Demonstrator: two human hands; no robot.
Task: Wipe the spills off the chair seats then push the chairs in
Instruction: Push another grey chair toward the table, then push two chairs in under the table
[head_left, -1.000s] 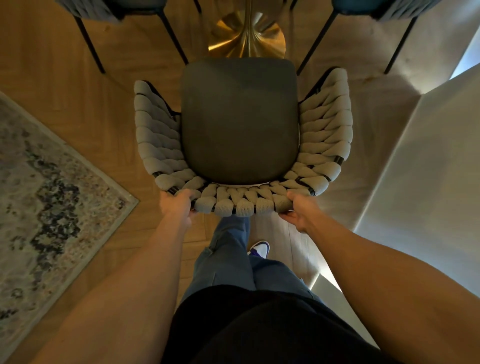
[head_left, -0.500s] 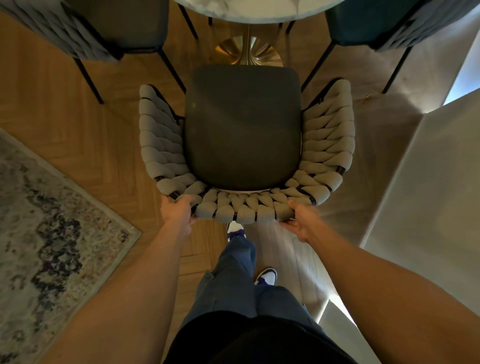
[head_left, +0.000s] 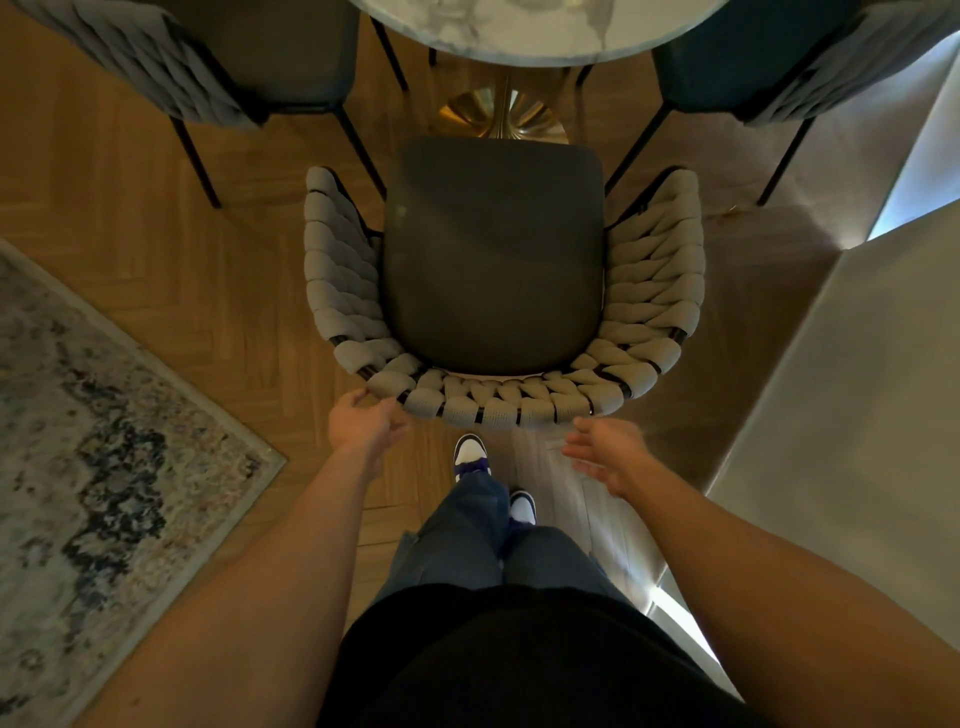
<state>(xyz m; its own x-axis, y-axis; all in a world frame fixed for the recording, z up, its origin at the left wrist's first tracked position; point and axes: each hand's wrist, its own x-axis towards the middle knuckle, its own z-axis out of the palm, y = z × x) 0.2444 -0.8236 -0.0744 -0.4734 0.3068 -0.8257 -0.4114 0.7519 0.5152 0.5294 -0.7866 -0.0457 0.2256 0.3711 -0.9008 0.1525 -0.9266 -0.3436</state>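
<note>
Both hands, left (head_left: 363, 427) and right (head_left: 605, 453), are hovering loose-fingered behind the chair (head_left: 493, 260), its seat looking clean but not yet under the table (head_left: 535, 26).

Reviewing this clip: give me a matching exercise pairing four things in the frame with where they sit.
Things:
1. rug
2. marble tabletop
3. gold table base
4. woven chair

Places:
A. top edge of view
B. directly ahead of both hands
C. on the floor at left
D. just beyond the chair seat's front edge

Pairs: 1-C, 2-A, 3-D, 4-B
</note>
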